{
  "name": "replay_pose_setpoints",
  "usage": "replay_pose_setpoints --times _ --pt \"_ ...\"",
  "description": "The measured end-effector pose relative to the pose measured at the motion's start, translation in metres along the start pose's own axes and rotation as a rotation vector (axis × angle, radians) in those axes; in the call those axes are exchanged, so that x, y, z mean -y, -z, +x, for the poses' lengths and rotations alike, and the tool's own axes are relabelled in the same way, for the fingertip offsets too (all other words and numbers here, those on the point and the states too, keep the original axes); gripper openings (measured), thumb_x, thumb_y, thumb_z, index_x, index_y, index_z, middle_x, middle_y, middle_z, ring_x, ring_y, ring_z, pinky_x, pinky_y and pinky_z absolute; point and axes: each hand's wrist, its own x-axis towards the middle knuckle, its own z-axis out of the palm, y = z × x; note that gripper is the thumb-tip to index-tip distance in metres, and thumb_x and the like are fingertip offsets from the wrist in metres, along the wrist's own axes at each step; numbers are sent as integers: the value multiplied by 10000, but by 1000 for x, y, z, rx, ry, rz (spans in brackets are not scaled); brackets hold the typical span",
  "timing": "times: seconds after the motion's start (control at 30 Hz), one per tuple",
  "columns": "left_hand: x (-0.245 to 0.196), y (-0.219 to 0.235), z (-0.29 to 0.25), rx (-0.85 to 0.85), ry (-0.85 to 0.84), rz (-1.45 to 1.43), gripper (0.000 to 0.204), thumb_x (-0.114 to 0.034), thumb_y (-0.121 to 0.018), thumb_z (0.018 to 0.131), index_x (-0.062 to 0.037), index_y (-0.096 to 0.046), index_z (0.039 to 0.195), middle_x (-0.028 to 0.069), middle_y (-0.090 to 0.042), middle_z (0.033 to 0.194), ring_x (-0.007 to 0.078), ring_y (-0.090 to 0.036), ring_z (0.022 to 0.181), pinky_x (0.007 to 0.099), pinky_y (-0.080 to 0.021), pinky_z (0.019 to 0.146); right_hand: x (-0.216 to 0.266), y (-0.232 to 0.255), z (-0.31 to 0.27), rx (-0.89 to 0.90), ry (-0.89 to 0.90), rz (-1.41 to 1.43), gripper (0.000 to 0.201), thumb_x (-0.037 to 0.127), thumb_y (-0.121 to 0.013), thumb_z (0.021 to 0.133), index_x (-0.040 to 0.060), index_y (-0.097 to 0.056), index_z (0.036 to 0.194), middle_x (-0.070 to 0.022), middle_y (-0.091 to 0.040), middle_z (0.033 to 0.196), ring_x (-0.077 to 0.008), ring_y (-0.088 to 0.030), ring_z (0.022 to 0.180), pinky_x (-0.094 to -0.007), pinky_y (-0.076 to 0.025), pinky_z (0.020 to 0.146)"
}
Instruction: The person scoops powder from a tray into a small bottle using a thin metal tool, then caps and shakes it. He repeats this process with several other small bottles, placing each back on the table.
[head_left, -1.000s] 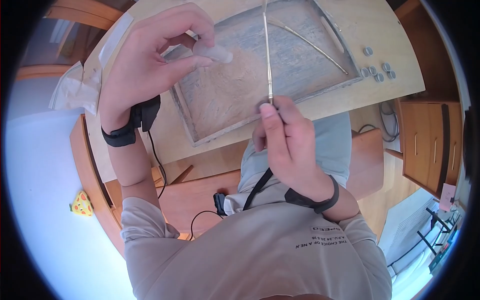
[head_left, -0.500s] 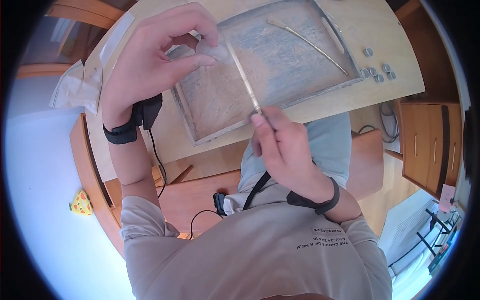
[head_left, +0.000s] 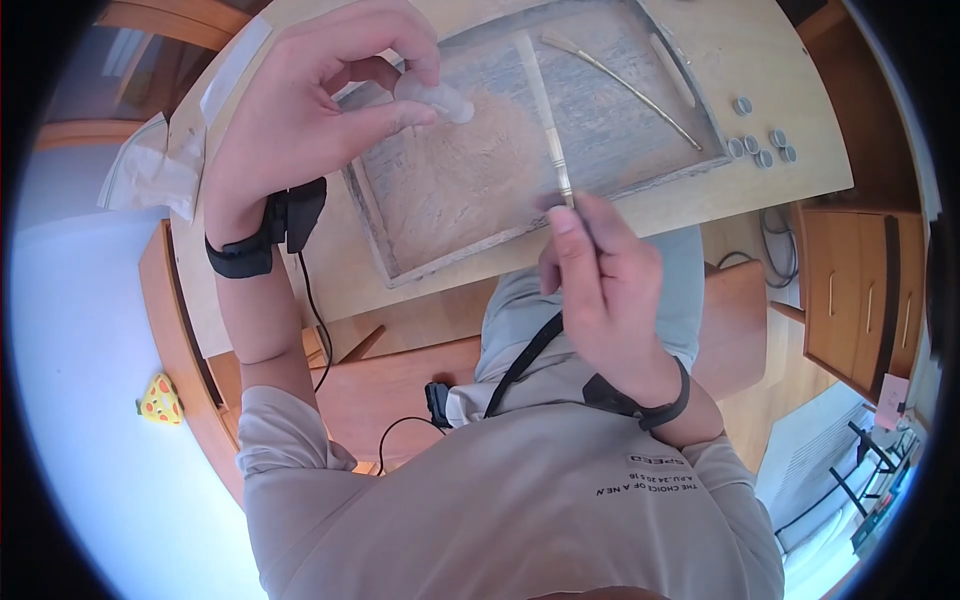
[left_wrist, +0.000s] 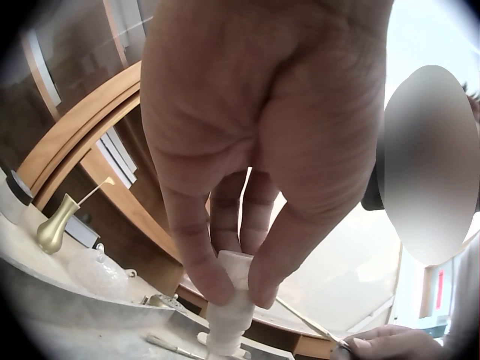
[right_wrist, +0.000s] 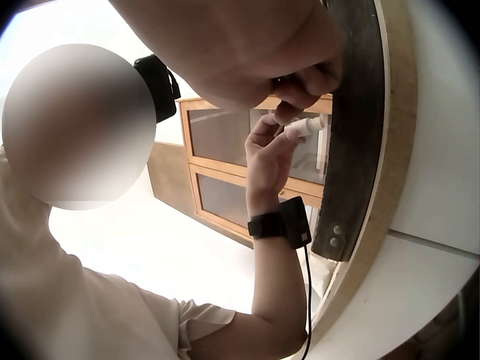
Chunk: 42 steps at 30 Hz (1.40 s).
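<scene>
My left hand (head_left: 325,100) is raised over the left part of a worn grey tray (head_left: 460,255). Thumb and fingers pinch a small whitish, bottle-shaped piece (head_left: 447,99) with a stepped, narrowing end, also seen in the left wrist view as a pale piece (left_wrist: 231,319). A slim brush (head_left: 556,150) with a shiny metal handle section is gripped in my right hand (head_left: 605,275), near the tray's front edge. Its pale tip is blurred and points away over the tray, apart from the piece. Reddish-brown dirt (head_left: 470,165) covers the tray's left half.
A second brush (head_left: 625,90) lies in the tray's right part. Several small round grey lidded pots (head_left: 764,158) stand on the table right of it. A crumpled white bag (head_left: 160,180) hangs at the left edge. Behind the tray are a gold vase (left_wrist: 56,229) and a clear glass pot (left_wrist: 101,274).
My right hand swung the brush left to the whitish piece, then back to the right, away from it. The left hand stays nearly still, still pinching the piece.
</scene>
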Motion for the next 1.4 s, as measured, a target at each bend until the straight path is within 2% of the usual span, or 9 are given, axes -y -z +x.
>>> replay_pose_setpoints --times 0.3,0.4,0.5,0.8,0.9,1.0,1.1,1.3,1.4 --pt "-4 -1 3 17 -10 9 226 47 -756 802 -6 -643 991 63 -582 1028 164 -568 938 286 -499 794 -13 1 1 174 104 -119 120 48 -558 1014 -58 -598 1053 -84 -509 534 -165 -524 439 -303 -421 461" --pt "-3 -2 1 5 4 0 222 46 -754 806 -4 -643 991 62 -581 1030 162 -568 938 286 -499 796 3 3 4 -29 -35 65 117 53 -575 1000 -56 -593 1036 -142 -505 539 -284 -542 443 -363 -416 460" --pt "-3 -2 2 4 2 -14 219 45 -754 810 -3 -642 993 60 -581 1030 159 -569 936 286 -501 801 -16 6 7 228 127 -228 117 54 -564 1007 -54 -597 1035 -127 -530 539 -245 -572 452 -344 -423 459" --pt "0 -1 2 3 -13 -15 218 49 -747 814 -3 -639 996 61 -580 1037 157 -570 937 290 -505 804 2 0 4 33 -49 -12 115 59 -560 1001 -49 -594 1024 -172 -545 566 -344 -584 489 -386 -424 468" --pt "-1 -1 1 -2 -19 -10 216 52 -744 814 -2 -639 995 62 -582 1036 158 -572 938 290 -505 802 -11 1 5 160 50 -171 141 77 -547 1020 -48 -604 1050 -111 -539 546 -222 -570 461 -336 -427 468" --pt "-1 -1 2 -7 -24 -9 218 55 -742 812 -2 -639 995 63 -583 1033 160 -574 937 290 -506 797 -4 -5 5 21 -107 103 135 81 -553 1014 -47 -598 1018 -148 -533 552 -303 -566 474 -372 -421 475" --pt "-1 0 0 -1 -29 0 220 57 -742 811 0 -639 997 64 -583 1033 161 -576 937 291 -509 793 -12 3 7 241 -37 -180 220 131 -499 1063 -40 -631 1108 -4 -536 569 -53 -495 523 -232 -390 507" --pt "-1 2 0 -1 -29 4 226 71 -739 806 2 -638 996 65 -586 1036 159 -576 936 290 -513 789 -15 2 7 208 14 -155 150 91 -542 1028 -33 -620 997 -96 -522 532 -193 -544 450 -328 -411 460" --pt "0 1 2 -3 -35 -9 231 74 -740 803 3 -638 997 64 -585 1040 158 -576 935 290 -513 791 -5 -1 5 69 -103 42 221 118 -507 1057 -50 -642 1109 -17 -540 564 -58 -505 522 -242 -402 506"
